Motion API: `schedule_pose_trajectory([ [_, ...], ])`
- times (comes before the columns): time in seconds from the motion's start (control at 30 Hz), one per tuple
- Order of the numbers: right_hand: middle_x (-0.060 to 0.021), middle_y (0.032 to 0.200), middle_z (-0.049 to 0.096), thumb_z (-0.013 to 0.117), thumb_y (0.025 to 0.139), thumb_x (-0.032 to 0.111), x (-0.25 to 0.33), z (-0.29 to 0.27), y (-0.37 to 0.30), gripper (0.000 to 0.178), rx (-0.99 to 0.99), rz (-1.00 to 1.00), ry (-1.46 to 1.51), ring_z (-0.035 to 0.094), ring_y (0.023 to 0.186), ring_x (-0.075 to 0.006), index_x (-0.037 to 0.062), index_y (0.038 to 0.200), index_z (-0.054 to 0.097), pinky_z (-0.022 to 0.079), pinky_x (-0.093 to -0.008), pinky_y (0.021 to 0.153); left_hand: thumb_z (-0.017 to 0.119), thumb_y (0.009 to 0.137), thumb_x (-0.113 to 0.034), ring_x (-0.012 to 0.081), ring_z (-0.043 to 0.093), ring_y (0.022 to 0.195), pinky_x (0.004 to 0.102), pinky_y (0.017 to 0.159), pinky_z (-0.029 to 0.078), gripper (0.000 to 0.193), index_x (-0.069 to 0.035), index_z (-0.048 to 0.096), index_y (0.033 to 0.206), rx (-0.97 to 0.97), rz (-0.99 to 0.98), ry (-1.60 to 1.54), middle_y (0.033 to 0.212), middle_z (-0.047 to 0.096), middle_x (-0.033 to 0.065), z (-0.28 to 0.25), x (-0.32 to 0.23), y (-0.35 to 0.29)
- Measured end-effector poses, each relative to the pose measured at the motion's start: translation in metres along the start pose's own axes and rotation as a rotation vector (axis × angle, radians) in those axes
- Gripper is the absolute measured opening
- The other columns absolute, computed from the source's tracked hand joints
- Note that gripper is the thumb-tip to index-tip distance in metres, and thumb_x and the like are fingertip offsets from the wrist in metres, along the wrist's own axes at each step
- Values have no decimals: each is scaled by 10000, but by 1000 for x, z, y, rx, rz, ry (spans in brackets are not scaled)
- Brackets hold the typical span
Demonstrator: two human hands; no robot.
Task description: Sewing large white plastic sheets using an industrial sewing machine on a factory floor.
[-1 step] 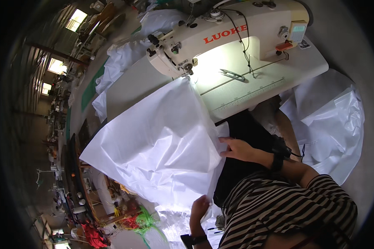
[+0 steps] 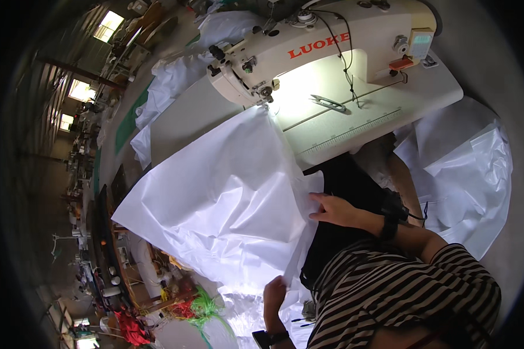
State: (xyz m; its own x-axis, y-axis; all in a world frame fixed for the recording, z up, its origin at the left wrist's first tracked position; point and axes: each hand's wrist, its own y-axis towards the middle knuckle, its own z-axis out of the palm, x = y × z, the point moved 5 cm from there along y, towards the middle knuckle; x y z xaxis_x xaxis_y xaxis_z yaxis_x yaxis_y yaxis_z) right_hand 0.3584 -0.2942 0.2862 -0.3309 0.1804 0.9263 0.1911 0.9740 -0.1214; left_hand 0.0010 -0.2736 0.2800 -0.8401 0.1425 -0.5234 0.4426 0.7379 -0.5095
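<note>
A large white plastic-like sheet (image 2: 215, 192) spreads from the needle area of a sewing machine (image 2: 308, 49) toward my lap, creased across its middle. Its far corner lies under the machine's lit head. My right hand (image 2: 336, 210) pinches the sheet's right edge, thumb and fingers closed on the folded border. Lower down, my left hand (image 2: 275, 291) is closed at the near edge of the same sheet, its fingertips partly hidden. A pair of thread snips (image 2: 329, 104) rests on the machine bed, right of the needle.
More white sheeting (image 2: 468, 174) hangs in a heap at the right, and another white pile (image 2: 172, 81) lies beyond the machine table. Green stringy strands (image 2: 202, 307) and a red bundle (image 2: 133, 328) are at lower left. A dark cord (image 2: 344, 64) dangles from the machine arm.
My left hand has shifted slightly left along the sheet's near edge. The right hand keeps its hold, and the whole view has moved only a little.
</note>
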Motion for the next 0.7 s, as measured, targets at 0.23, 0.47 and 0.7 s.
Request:
schedule_pose_trajectory([
  [0.23,-201,1020,668,701,847,325,-19,37,3,481,163,129,119,661,831,-342,6,1192,597,516,-398,767,553,908,-55,254,676,872,339,813,524,175,-14,614,1067,-354,72,-271,986,689,128,-53,-5,-19],
  [0.47,-174,909,654,678,827,179,26,37,-42,225,9,-306,-78,641,868,-380,29,993,659,504,-454,745,797,746,-127,379,534,1226,456,947,495,960,-71,228,1516,-252,393,105,1392,460,215,18,-171,-5],
  [0.7,-101,910,693,671,932,228,54,20,-96,214,443,20,384,676,845,-215,30,1007,639,535,-336,753,579,763,31,321,639,718,372,665,515,74,-32,617,755,-66,351,-102,740,620,82,-6,-128,-34],
])
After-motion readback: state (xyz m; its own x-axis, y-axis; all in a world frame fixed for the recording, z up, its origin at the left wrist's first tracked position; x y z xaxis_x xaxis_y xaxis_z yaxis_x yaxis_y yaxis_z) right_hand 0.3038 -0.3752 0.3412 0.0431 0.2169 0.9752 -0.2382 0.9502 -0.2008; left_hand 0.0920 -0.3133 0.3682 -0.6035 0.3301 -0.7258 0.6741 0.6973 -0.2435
